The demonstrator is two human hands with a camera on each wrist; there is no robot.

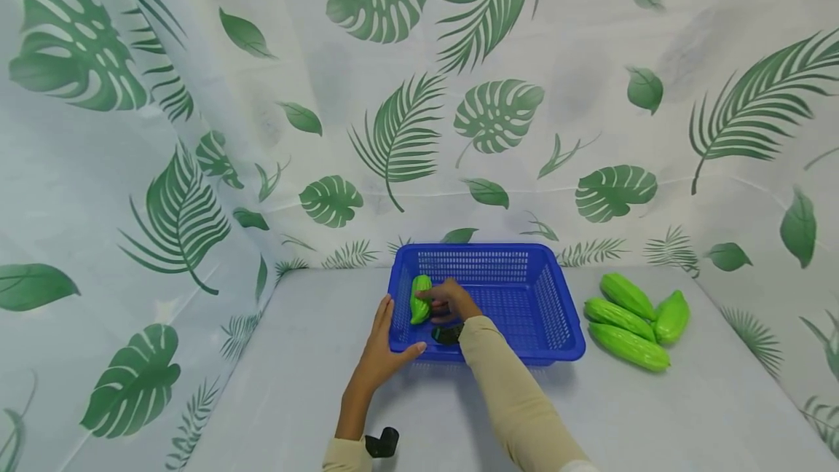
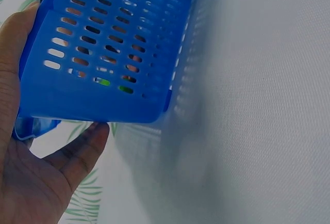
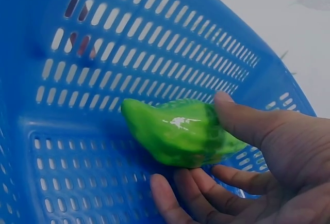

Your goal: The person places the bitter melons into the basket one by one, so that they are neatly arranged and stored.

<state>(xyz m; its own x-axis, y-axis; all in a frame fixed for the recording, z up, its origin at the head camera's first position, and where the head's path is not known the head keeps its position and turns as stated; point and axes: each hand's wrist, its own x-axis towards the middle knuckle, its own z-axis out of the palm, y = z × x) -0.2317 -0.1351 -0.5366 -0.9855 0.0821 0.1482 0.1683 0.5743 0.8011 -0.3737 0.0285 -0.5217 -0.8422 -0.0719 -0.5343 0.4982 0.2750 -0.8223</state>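
A blue plastic basket [image 1: 488, 357] stands against the back. My left hand [image 1: 381, 354] grips its near left corner, thumb at the front rim and fingers along the left side. In the left wrist view, the left fingers [image 2: 98, 137] touch the basket's outer wall [image 2: 93, 97]. My right hand [image 1: 452, 300] reaches inside and holds a glossy, ribbed green gourd [image 1: 419, 304] by the left wall. In the right wrist view, the right thumb [image 3: 242, 118] lies on top of the green gourd [image 3: 170, 131], with curled fingers below it.
Several similar green gourds [image 1: 629, 341] lie on the white table [image 1: 295, 377] to the right of the basket. A white sheet [image 1: 564, 115] with green leaf prints hangs behind and at both sides. A black wrist device [image 1: 383, 442] sits at the left cuff.
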